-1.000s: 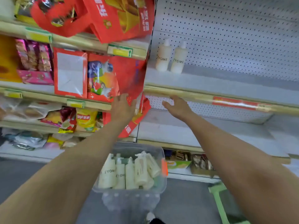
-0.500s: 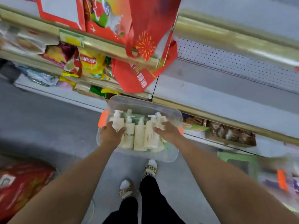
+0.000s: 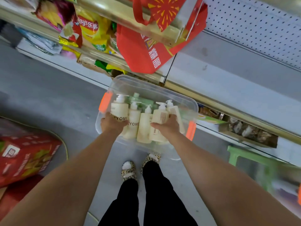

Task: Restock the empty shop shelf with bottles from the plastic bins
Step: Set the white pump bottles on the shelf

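- You are reaching both hands into the clear plastic bin (image 3: pixel 147 84) on the floor; cream pump bottles are sitting packed side by side inside it.
- Your left hand (image 3: pixel 112 124) is wrapping its fingers round the leftmost pump bottle (image 3: pixel 119 109).
- Your right hand (image 3: pixel 167 127) is curling its fingers round a tan-labelled bottle (image 3: pixel 160 115).
- Judgement: the neighbouring bottles are touching, so a straight lift should be avoiding drag.
- Be gripping the bodies, not the pump heads.
- The empty shelf (image 3: pixel 228 79) is lying beyond the bin to your right; be steering clear of the hanging red bag (image 3: pixel 143 54).
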Available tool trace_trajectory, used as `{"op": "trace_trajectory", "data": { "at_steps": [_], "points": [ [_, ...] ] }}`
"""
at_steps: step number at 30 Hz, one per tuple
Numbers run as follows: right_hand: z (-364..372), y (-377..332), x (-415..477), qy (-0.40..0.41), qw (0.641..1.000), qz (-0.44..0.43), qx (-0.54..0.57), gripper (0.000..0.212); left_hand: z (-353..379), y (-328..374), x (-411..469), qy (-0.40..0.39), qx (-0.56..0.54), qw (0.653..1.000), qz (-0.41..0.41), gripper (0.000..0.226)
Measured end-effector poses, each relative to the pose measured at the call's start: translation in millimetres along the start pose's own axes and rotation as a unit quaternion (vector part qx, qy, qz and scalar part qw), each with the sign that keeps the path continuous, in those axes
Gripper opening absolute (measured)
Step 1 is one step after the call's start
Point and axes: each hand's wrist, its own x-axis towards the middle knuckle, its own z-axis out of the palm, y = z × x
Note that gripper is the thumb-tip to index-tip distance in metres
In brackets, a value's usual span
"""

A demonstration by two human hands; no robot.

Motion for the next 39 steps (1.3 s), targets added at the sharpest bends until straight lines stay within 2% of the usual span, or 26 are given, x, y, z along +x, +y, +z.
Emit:
{"op": "trace_trajectory", "data": {
  "at_steps": [2, 5, 6, 8, 10, 12, 15, 18, 22, 24, 26, 28, 30, 33, 36, 39],
  "points": [
    [-11, 4, 2, -0.054, 0.994, 0.029, 0.093, 0.083, -7, 3, -1, -0.035, -0.022, 0.999, -0.032, 0.095],
    [-31, 8, -5, -0.169, 0.956, 0.068, 0.231, 0.068, -11, 11, -20, -0.097, -0.156, 0.982, -0.051, 0.057],
    [-37, 9, -13, -0.193, 0.942, 0.069, 0.267, 0.064, -12, 12, -28, -0.123, -0.19, 0.973, -0.049, 0.055],
    [-48, 9, -28, -0.228, 0.914, 0.059, 0.331, 0.054, -14, 15, -47, -0.164, -0.228, 0.959, -0.029, 0.072],
    [-57, 6, -44, -0.254, 0.887, 0.047, 0.384, 0.054, -17, 19, -59, -0.183, -0.263, 0.947, 0.002, 0.08],
    [-67, 2, -64, -0.264, 0.859, 0.029, 0.437, 0.059, -23, 29, -77, -0.206, -0.275, 0.939, 0.03, 0.069],
    [-81, -6, -97, -0.28, 0.822, -0.019, 0.496, 0.046, -34, 46, -108, -0.236, -0.282, 0.926, 0.088, 0.043],
    [-91, -16, -125, -0.252, 0.83, -0.069, 0.493, 0.048, -50, 62, -136, -0.248, -0.28, 0.916, 0.145, 0.052],
    [-116, -28, -170, -0.168, 0.867, -0.116, 0.454, 0.083, -71, 85, -179, -0.274, -0.29, 0.889, 0.223, 0.057],
    [-137, -31, -193, -0.122, 0.87, -0.143, 0.455, 0.076, -79, 99, -202, -0.273, -0.299, 0.874, 0.268, 0.047],
    [-161, -33, -214, -0.093, 0.868, -0.178, 0.454, 0.068, -87, 116, -224, -0.276, -0.302, 0.857, 0.313, 0.052],
    [-186, -37, -235, -0.064, 0.863, -0.215, 0.453, 0.07, -93, 134, -245, -0.296, -0.298, 0.837, 0.352, 0.06],
    [-211, -43, -253, -0.032, 0.853, -0.247, 0.458, 0.069, -98, 151, -266, -0.317, -0.302, 0.815, 0.381, 0.055],
    [-248, -54, -270, 0.019, 0.84, -0.282, 0.464, 0.071, -102, 178, -293, -0.334, -0.316, 0.793, 0.4, 0.056],
    [-279, -66, -280, 0.048, 0.821, -0.31, 0.477, 0.067, -103, 204, -313, -0.339, -0.324, 0.778, 0.418, 0.048],
    [-307, -78, -281, 0.056, 0.8, -0.335, 0.494, 0.06, -102, 229, -327, -0.339, -0.332, 0.77, 0.425, 0.062]
  ]
}}
